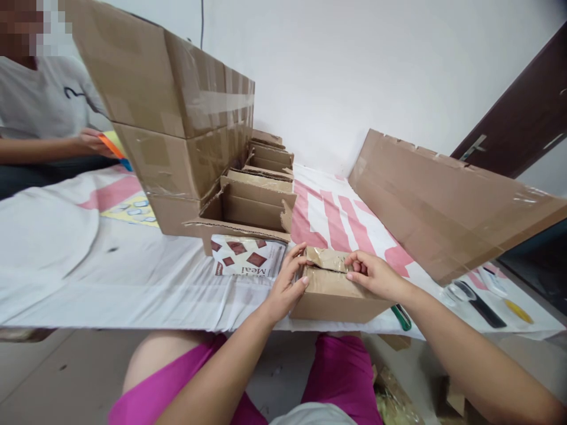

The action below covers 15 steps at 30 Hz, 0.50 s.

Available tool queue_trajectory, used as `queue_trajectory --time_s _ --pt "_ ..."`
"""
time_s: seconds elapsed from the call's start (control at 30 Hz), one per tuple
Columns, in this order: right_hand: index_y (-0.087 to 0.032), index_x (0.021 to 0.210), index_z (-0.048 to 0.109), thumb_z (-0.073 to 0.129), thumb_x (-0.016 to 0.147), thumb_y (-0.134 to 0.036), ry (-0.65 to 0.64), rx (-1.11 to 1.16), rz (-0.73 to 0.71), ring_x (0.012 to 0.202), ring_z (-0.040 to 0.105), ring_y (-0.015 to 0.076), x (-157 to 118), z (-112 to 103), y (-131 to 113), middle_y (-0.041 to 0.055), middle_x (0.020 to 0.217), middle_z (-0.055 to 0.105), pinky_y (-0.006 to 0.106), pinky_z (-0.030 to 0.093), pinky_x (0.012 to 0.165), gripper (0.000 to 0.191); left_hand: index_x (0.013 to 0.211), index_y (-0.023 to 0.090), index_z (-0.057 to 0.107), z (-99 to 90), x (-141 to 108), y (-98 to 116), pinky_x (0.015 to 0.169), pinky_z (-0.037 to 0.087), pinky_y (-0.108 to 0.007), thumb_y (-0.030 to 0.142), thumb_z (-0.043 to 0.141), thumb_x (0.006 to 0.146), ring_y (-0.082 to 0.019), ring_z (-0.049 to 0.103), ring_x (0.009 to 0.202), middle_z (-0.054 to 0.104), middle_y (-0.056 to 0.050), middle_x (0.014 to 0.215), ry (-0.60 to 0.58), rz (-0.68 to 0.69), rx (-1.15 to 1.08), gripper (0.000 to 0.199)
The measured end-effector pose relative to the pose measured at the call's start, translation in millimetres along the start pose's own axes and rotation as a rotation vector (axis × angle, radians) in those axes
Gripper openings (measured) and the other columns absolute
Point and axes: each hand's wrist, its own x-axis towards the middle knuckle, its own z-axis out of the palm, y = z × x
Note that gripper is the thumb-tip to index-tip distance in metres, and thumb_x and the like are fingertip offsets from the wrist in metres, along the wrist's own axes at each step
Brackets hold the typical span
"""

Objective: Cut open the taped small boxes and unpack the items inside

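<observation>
A small cardboard box (336, 304) sits at the table's front edge, with shiny tape over its top. Its top flap (328, 258) lifts slightly, leaving a dark gap along the seam. My left hand (289, 282) grips the box's left side, fingers bent at the flap's end and thumb on the top edge. At the right end of the seam, my right hand (374, 276) has its fingers curled, thumb and forefinger closed on the flap's edge. Left of the box lies a printed packet (248, 257) with brown squares, leaning by an open cardboard box (252, 206).
Stacked taped cartons (177, 118) rise on the left; a person (48, 118) sits beyond them. A large cardboard panel (443, 200) stands on the right. A green-handled cutter (401, 317), a black-handled tool (481, 304) and a yellow item (518, 311) lie along the front right.
</observation>
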Motion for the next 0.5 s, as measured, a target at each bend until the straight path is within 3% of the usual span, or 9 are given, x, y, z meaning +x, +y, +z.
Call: queue_trajectory --time_s 0.27,0.4,0.5 --pt "-0.021 0.091 0.057 0.061 0.077 -0.029 0.006 0.027 0.013 0.068 0.050 0.0131 1 -1 0 -0.0019 0.077 0.054 0.028 0.043 0.063 0.017 0.110 0.022 0.057 0.6 0 -1 0.115 0.023 -0.048 0.054 0.049 0.089 -0.030 0.030 0.138 0.032 -0.012 0.147 0.009 0.006 0.002 0.040" --pt "-0.021 0.110 0.059 0.054 0.085 -0.028 0.106 -0.001 -0.092 0.077 0.056 0.0155 2 0 -5 0.0022 0.088 0.059 0.032 0.047 0.073 0.026 0.111 0.022 0.056 0.8 0 -2 0.115 0.024 -0.048 0.054 0.049 0.089 -0.030 0.031 0.138 0.032 -0.012 0.147 0.010 0.016 -0.010 0.040" --pt "-0.021 0.102 0.063 0.048 0.090 -0.024 0.154 -0.043 -0.179 0.092 0.058 0.0187 4 4 -11 0.0063 0.098 0.061 0.036 0.047 0.083 0.020 0.110 0.021 0.056 0.6 0 -1 0.115 0.024 -0.047 0.054 0.049 0.089 -0.029 0.031 0.138 0.032 -0.012 0.147 0.011 0.009 -0.009 0.039"
